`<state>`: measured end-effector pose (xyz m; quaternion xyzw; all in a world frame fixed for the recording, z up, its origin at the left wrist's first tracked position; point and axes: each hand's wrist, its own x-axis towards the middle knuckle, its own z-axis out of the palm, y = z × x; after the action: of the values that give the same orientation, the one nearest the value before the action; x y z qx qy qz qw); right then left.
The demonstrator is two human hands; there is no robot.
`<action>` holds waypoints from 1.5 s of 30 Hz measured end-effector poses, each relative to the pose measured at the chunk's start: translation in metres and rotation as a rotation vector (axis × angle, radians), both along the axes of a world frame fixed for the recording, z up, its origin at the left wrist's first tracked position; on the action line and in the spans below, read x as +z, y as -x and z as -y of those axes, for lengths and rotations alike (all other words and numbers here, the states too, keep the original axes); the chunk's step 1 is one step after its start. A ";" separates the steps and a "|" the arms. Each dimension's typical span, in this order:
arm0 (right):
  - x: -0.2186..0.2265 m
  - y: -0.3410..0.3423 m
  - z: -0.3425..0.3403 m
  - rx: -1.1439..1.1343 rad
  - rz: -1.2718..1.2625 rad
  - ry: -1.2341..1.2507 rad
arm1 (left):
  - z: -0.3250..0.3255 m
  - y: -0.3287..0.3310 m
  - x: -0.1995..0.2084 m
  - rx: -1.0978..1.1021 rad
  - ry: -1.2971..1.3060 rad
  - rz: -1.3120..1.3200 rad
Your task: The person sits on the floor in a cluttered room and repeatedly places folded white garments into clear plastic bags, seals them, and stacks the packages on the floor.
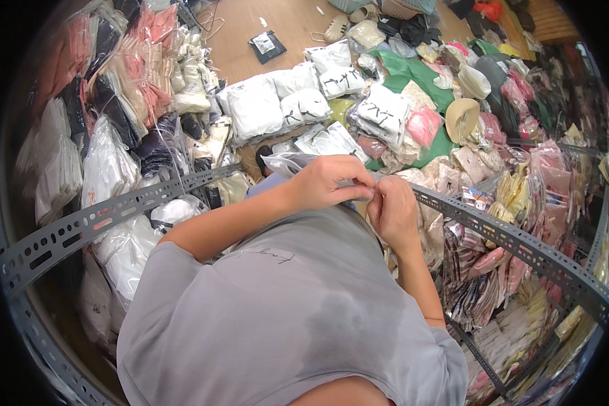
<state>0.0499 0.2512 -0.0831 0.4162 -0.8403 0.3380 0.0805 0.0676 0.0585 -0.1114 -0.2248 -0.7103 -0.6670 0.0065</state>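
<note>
My left hand (331, 181) and my right hand (394, 208) meet in front of my grey shirt, fingertips pinched together. What they pinch is too small and hidden to make out. Just beyond my left hand a clear plastic bag (287, 164) shows, partly covered by that hand and wrist. Farther ahead lie white packed garments (254, 108) in clear bags. Another white bagged stack with black ties (380, 111) sits beyond my right hand.
Grey slotted metal bars (118, 203) run along my left, and another metal bar (514, 233) along my right. Bagged clothes (108, 159) pile up at left, pink and cream bundles (514, 196) at right. A green cloth (413, 74), a beige hat (462, 120) and a black package (267, 46) lie ahead.
</note>
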 end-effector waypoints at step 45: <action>0.030 -0.008 0.003 -0.260 0.173 0.324 | 0.005 0.019 0.012 0.079 0.369 -0.303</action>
<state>0.0579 0.2486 -0.0529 0.2557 -0.8252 0.4899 0.1169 0.0487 0.0533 -0.0990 -0.2915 -0.8192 -0.4840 0.0979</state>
